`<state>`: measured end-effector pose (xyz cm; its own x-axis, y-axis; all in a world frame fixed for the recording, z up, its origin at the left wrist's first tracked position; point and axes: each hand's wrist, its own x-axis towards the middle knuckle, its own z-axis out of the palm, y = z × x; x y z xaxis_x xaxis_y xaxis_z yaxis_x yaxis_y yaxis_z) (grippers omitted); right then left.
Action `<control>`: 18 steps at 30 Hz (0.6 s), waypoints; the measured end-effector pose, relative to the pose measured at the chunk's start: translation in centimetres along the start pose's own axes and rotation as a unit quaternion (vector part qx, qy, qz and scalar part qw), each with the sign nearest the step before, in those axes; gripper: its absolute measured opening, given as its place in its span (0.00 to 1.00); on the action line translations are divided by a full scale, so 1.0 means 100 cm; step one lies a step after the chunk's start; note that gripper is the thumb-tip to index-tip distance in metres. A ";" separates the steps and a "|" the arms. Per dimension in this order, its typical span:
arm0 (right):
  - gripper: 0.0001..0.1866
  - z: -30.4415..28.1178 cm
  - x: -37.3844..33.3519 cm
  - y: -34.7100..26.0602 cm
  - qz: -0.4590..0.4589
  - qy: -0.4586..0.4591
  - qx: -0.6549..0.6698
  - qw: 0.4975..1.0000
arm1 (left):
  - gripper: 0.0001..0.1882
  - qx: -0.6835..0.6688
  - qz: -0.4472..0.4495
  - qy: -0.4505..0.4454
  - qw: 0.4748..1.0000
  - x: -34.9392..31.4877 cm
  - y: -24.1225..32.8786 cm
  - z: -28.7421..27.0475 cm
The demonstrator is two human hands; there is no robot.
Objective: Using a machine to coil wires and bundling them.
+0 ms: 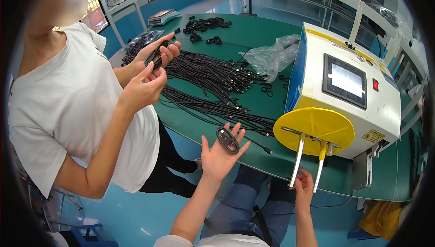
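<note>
My left hand (216, 160) is palm up with its fingers spread. A small coiled black cable (227, 140) lies across its fingers. My right hand (304, 187) is at the lower tip of a white rod (297, 161), fingers curled against it. The rod sticks out from a yellow disc (290, 121) on a white winding machine (362, 124). Beside it, a second rod (319, 170), yellow at its base and white toward its end, points down from the same disc. No cable shows around the rods.
Many straight black cables (204, 72) spread over the green table (195, 131), one end near my left hand. At left a co-worker's hands (152, 72) hold another coiled cable (157, 56). A clear plastic bag (274, 57), small black rings (267, 88) and a scale (163, 17) lie farther back.
</note>
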<state>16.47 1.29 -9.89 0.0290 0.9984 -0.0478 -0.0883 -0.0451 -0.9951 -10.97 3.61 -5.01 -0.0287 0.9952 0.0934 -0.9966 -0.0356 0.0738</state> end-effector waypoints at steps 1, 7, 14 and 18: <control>0.18 0.001 -0.001 -0.001 0.006 0.000 0.000 1.000 | 0.38 -0.003 0.004 0.002 1.000 -0.001 0.001 0.000; 0.15 -0.002 -0.010 0.009 -0.020 0.005 -0.064 0.998 | 0.32 -0.008 0.004 0.016 1.000 -0.005 -0.005 -0.001; 0.19 0.072 -0.011 -0.022 -0.373 -0.154 -0.290 0.868 | 0.23 0.074 -0.052 -0.013 0.996 -0.014 -0.032 -0.024; 0.16 0.086 0.009 -0.023 -0.450 -0.142 -0.313 0.824 | 0.22 0.177 -0.092 0.010 0.980 -0.023 -0.040 -0.021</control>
<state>8.09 2.60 -6.90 -0.4393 0.6012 0.6675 0.3765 0.7978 -0.4708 -7.07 1.69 -7.58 0.1441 0.9892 0.0263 -0.8960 0.1192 0.4277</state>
